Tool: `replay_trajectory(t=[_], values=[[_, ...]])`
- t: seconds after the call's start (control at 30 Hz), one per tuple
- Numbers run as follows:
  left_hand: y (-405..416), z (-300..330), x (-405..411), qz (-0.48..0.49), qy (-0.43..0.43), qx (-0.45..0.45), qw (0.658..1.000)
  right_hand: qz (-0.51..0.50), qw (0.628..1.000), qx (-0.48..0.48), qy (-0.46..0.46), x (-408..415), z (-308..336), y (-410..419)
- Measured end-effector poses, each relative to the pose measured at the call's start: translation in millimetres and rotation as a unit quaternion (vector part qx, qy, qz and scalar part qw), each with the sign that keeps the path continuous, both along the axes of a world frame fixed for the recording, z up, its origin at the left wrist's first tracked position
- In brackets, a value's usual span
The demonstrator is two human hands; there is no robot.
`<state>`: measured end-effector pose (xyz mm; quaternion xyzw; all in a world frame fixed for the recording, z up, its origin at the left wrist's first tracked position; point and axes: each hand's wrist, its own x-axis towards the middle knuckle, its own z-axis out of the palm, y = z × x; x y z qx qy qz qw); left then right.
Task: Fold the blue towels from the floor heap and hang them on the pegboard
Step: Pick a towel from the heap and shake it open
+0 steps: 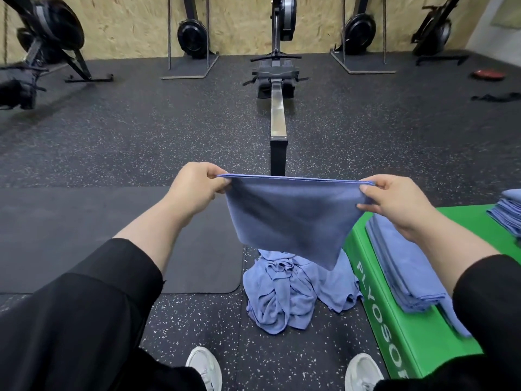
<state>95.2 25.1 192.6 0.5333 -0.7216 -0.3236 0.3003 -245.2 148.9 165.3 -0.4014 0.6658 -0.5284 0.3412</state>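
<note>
You hold a blue towel (pixel 290 218) stretched out in the air in front of you, its top edge pulled straight between your hands and the doubled cloth hanging down to a point at the lower right. Your left hand (pixel 197 183) pinches the left top corner between thumb and fingers; your right hand (pixel 394 201) is closed on the right top corner the same way. Directly below the hanging cloth, the floor heap (pixel 296 292) of crumpled blue towels lies on the speckled rubber floor (pixel 141 131), just beside a green plyo box (pixel 394 328) on the right. On that box lie folded towels (pixel 406 269), with another stack (pixel 507 213) further right. A dark mat (pixel 84 238) lies to the left. Beyond your hands, a rowing machine (pixel 277 94) runs away toward the far wall, where more rowers are stood up.
</note>
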Motion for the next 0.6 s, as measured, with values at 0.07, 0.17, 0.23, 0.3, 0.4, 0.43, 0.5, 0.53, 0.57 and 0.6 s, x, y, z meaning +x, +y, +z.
replay_trajectory(t=[0.07, 0.17, 0.23, 0.3, 0.4, 0.43, 0.5, 0.53, 0.57, 0.6], values=[[-3, -3, 0, -0.003, 0.003, -0.003, 1.0, 0.002, 1.0, 0.002, 0.015, 0, -2, -3], [-7, -9, 0, 0.022, 0.013, -0.002, 1.0, 0.0, 0.999, 0.012, 0.037, 0, 0, -7], [-9, -13, 0, 0.046, 0.022, -0.009, 0.999, -0.002, 0.997, 0.029, 0.076, 1, 0, -8], [-9, -14, -1, 0.051, 0.049, -0.01, 0.997, -0.01, 0.993, 0.036, 0.112, 3, 2, -7], [-6, -12, -4, 0.025, 0.107, 0.004, 0.994, -0.025, 0.987, 0.042, 0.15, 2, 4, -6], [-4, -10, -7, 0.014, 0.131, 0.007, 0.991, -0.029, 0.985, 0.052, 0.162, 1, 4, -5], [1, -3, -13, 0.0, 0.176, 0.004, 0.984, -0.025, 0.977, 0.083, 0.194, -1, 4, -2], [3, 1, -15, -0.005, 0.191, 0.001, 0.982, -0.021, 0.972, 0.101, 0.211, -1, 3, -1], [6, 4, -18, -0.011, 0.199, -0.001, 0.98, -0.015, 0.967, 0.116, 0.226, -1, 3, 1], [9, 7, -21, -0.02, 0.201, -0.002, 0.979, -0.005, 0.962, 0.132, 0.241, 1, 4, 4]])
